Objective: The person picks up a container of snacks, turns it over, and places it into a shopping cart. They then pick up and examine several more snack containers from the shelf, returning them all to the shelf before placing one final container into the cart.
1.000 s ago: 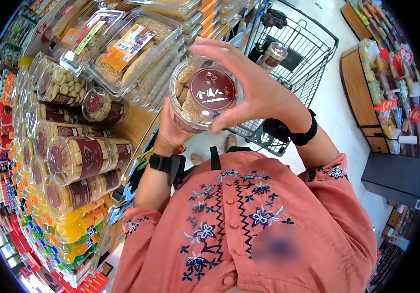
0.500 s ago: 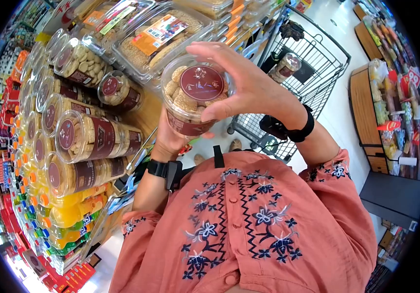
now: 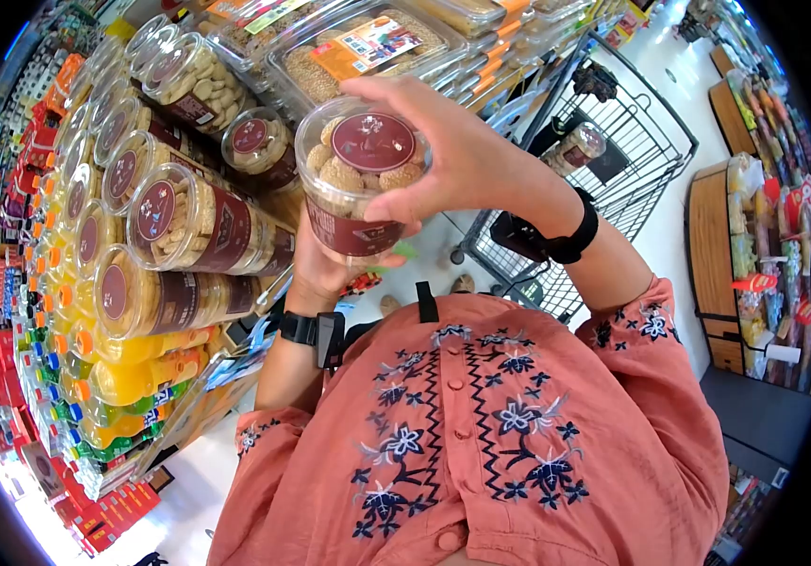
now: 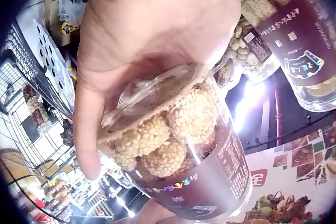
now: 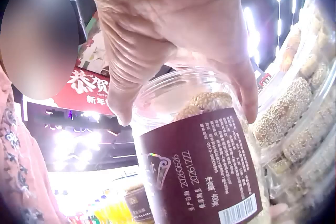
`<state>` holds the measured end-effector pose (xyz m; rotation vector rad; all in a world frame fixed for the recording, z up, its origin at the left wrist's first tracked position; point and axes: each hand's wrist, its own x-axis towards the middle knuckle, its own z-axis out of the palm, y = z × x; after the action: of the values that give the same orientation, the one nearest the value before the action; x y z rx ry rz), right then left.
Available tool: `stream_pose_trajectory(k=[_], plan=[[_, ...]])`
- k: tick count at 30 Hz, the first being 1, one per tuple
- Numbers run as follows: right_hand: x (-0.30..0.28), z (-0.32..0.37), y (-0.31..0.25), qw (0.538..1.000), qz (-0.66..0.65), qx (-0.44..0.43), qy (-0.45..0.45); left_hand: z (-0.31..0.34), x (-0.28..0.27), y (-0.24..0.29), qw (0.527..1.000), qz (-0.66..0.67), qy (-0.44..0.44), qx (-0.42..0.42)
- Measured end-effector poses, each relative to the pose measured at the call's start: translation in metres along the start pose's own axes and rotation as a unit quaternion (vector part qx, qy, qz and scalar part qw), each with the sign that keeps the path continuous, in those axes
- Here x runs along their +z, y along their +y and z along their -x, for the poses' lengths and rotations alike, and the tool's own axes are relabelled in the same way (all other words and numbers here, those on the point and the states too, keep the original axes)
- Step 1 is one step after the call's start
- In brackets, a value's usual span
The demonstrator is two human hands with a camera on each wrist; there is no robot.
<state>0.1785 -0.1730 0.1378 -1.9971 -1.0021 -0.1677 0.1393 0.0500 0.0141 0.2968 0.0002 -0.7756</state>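
A clear round jar point(image 3: 360, 226) of sesame-coated balls, with a dark red lid label and side label, is held in front of the chest. My right hand point(image 3: 452, 151) grips its lid from above, thumb on the near side and fingers over the far side. From below, my left hand point(image 3: 320, 259) supports the jar, its palm at the base in the left wrist view point(image 4: 157, 24). The right wrist view shows thumb and fingers on either side of the jar's rim point(image 5: 184, 74), with printed text and a barcode below.
Stacked jars point(image 3: 188, 226) lie on the left display, above orange juice bottles point(image 3: 122, 382). Flat boxes of sesame pastries point(image 3: 367, 52) stand behind. A shopping cart point(image 3: 646, 179) with a similar jar point(image 3: 580, 149) is at the right, beyond it a wooden snack stand point(image 3: 717, 255).
Both hands and the jar have moved slightly left and down. The jar stands more upright, showing more of its side label. The display and cart have shifted right in the view.
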Motion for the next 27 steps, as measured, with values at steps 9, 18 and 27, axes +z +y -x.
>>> stream_pose_trajectory(k=[9,18,27], plan=[[0.003,-0.019,-0.005,0.991,-0.091,0.101,0.021,0.031,0.004,-0.001,0.996,0.045,-0.037,0.062],[-0.003,-0.035,-0.012,0.988,-0.042,0.148,0.031,0.039,0.004,-0.004,0.996,0.019,-0.038,0.084],[-0.008,-0.048,-0.011,0.988,-0.03,0.152,0.013,0.05,0.019,-0.003,0.996,-0.009,-0.024,0.089]])
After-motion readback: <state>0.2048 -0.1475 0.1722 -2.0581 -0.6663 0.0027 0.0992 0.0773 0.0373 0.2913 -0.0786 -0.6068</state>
